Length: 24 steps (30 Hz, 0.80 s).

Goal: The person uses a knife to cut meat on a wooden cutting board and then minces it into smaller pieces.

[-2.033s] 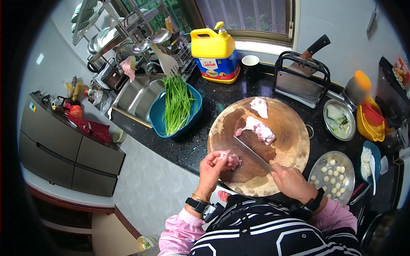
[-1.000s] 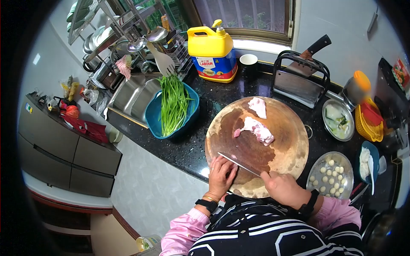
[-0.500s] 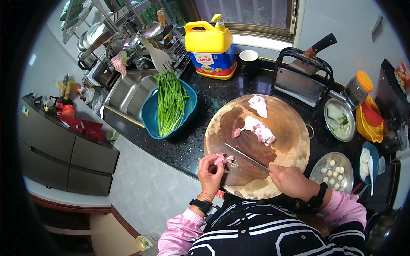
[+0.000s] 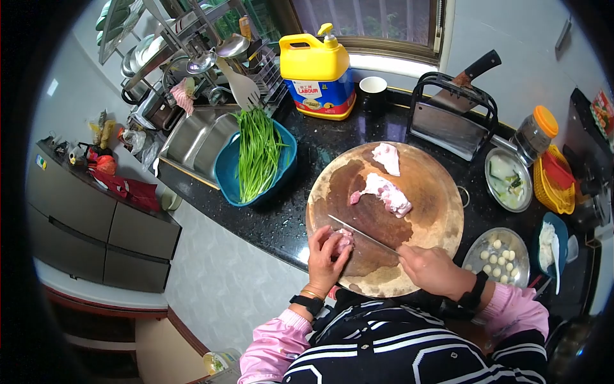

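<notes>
The work in hand is judged to be cutting meat. The left hand (image 4: 325, 259) is closed on a small meat piece (image 4: 344, 242) at the near left of the board (image 4: 441, 192), fingers bent around it. The right hand (image 4: 432, 270) is clamped on the knife (image 4: 364, 235), whose blade slants toward the far left, just beyond the held piece; contact between edge and meat cannot be confirmed. The hands are apart. A larger chunk (image 4: 389, 194) lies near mid-board, a pale scrap (image 4: 386, 158) beyond it. The basin (image 4: 225, 169) of greens (image 4: 259, 157) stands left of the board. In this assessment, the next move calls for a firm hold on the piece, fingertips tucked clear of the edge, and a controlled stroke. Slippery meat is a noted hazard.
</notes>
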Tool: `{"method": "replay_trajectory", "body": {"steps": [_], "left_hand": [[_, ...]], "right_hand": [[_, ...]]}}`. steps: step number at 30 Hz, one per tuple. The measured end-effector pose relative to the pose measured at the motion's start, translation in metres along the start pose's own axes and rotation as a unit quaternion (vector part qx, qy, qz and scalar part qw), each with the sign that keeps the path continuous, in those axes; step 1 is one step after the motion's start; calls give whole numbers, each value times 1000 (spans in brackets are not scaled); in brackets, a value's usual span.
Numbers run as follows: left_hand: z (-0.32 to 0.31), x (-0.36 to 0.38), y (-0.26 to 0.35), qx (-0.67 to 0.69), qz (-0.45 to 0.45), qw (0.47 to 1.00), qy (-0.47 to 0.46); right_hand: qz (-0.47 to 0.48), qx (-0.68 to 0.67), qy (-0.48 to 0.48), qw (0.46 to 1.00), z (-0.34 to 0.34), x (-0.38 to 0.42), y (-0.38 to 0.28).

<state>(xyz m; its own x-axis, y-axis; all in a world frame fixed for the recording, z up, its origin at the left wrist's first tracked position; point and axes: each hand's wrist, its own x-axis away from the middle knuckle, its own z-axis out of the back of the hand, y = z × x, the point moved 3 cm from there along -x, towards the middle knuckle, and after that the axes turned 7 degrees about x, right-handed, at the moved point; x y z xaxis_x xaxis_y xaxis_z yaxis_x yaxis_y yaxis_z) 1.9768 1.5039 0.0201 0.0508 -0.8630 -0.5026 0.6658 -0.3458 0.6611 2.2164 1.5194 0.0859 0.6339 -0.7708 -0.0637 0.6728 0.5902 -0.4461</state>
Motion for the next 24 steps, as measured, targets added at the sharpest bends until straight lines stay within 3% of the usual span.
{"method": "replay_trajectory", "body": {"steps": [2,8,16,24], "left_hand": [[-6,5,-8,24,34,999,-2],[0,3,1,-3,-46,999,-9],[-5,7,-12,40,-7,999,-3],[-1,3,-3,0,-55,998,-10]], "right_hand": [[12,23,21,999,-2,-5,-2],[48,72,-31,996,-10,-29,-9],[43,22,-42,998,-13,-47,-2],[58,90,-24,994,-7,-25,-7]]}}
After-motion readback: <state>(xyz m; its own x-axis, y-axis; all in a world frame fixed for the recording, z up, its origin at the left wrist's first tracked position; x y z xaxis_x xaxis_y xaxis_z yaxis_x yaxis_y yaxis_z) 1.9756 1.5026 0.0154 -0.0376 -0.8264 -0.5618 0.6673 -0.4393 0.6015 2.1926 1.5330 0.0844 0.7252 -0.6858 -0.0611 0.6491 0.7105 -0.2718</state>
